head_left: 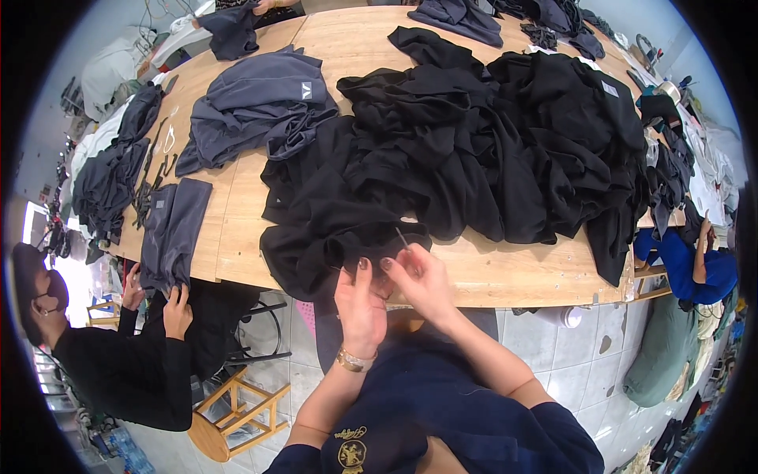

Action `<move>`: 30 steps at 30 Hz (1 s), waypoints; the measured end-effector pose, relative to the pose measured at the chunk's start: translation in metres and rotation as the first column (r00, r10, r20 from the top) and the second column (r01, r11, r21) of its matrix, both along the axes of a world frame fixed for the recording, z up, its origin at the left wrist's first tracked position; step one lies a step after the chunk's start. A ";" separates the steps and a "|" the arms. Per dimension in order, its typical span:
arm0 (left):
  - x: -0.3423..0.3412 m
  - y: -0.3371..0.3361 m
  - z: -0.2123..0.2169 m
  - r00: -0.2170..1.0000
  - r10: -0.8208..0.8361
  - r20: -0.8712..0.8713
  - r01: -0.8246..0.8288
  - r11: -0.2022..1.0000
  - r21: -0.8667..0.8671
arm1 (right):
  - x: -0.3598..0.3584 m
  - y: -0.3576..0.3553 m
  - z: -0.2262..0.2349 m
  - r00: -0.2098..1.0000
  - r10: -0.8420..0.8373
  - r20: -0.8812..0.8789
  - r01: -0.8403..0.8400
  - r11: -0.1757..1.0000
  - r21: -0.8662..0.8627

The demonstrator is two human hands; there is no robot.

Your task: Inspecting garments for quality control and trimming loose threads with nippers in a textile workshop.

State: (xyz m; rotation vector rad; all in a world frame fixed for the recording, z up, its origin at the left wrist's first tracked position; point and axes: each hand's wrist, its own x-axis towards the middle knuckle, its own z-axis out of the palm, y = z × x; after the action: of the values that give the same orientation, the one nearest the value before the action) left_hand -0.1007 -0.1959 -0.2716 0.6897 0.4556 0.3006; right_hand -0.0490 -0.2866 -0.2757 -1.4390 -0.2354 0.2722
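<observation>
A black garment [332, 245] lies bunched at the near edge of the table, part of a large black heap. My left hand [362, 312] is closed at its near edge, thumb up, pinching the dark cloth. Close beside it, my right hand [422, 283] is closed on a slim, pointed tool [401, 236] that sticks up past the fingers. Its exact kind is too small to make out. Both thumbs nearly meet over the cloth, and the fingers beneath are partly hidden.
The black fabric heap [537, 150] spreads across the wooden table [505, 276]. Grey garments [260, 103] lie at the far left. A co-worker [118, 355] at left handles grey trousers [175, 229]; another person [695, 265] sits at right. A wooden stool [237, 415] stands lower left.
</observation>
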 end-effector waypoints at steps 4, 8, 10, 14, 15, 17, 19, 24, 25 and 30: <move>0.001 -0.005 0.000 0.999 0.034 0.027 -0.036 0.998 0.057 | 0.005 0.003 -0.014 0.997 0.019 0.080 -0.011 0.995 -0.102; -0.001 0.006 -0.006 0.999 -0.017 0.044 0.020 0.997 -0.071 | -0.004 -0.004 -0.010 0.969 0.061 0.239 -0.012 0.979 -0.202; -0.002 0.012 -0.007 0.999 -0.026 0.038 0.030 0.993 -0.115 | -0.011 -0.011 -0.001 0.940 0.131 0.314 -0.046 0.964 -0.263; 0.002 0.007 0.009 0.993 -0.086 -0.086 0.069 0.980 -0.188 | -0.015 -0.023 0.001 0.872 0.210 0.442 -0.069 0.947 -0.314; 0.002 0.007 0.010 0.983 -0.142 -0.116 0.112 0.965 -0.235 | -0.015 -0.025 0.001 0.864 0.233 0.447 -0.087 0.942 -0.324; 0.001 0.007 0.003 0.977 -0.185 -0.104 0.158 0.961 -0.225 | -0.015 -0.025 0.001 0.864 0.234 0.447 -0.089 0.943 -0.322; -0.001 0.007 0.000 0.969 -0.229 -0.094 0.205 0.955 -0.214 | -0.015 -0.025 0.002 0.863 0.235 0.447 -0.091 0.943 -0.320; 0.004 0.010 0.012 0.985 -0.153 -0.081 0.137 0.975 -0.177 | -0.013 -0.027 0.007 0.716 0.341 0.609 -0.136 0.924 -0.358; 0.005 0.011 0.012 0.986 -0.148 -0.078 0.132 0.975 -0.178 | -0.011 -0.028 0.009 0.713 0.346 0.611 -0.140 0.923 -0.359; 0.004 0.016 0.009 0.990 -0.113 -0.089 0.098 0.982 -0.161 | -0.002 -0.039 0.009 0.753 0.342 0.562 -0.171 0.927 -0.334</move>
State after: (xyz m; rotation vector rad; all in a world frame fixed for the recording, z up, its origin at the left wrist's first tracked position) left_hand -0.0963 -0.1804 -0.2626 0.5744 0.5281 0.1294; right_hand -0.0509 -0.3253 -0.2671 -1.7308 -0.9771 0.0459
